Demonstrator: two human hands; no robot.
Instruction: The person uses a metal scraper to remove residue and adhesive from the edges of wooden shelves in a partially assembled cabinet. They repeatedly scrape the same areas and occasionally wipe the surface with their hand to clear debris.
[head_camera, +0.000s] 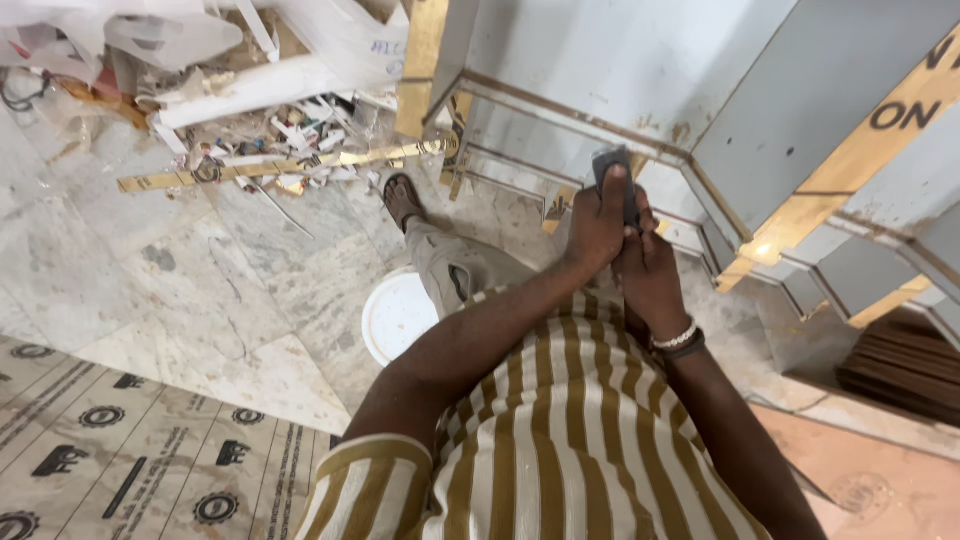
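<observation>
My left hand (596, 222) is stretched forward and closed around a small dark grey object (612, 166), with the thumb lying up its side. My right hand (650, 275) sits just below and to the right, fingers curled against the same object's lower end; how much it grips is hidden. A white bead bracelet and a dark band (678, 340) circle my right wrist. Both hands hover in front of a white panelled structure with gold trim (640, 90). My brown and white striped shirt (560, 440) fills the lower middle.
My bent knee in beige trousers (452, 268) and sandalled foot (402, 198) rest on the marble floor (200, 290). A white round lid (392, 318) lies by the knee. Scraps and a gold strip (280, 166) lie far left, printed cardboard (120, 460) lower left, dark slats (900, 370) right.
</observation>
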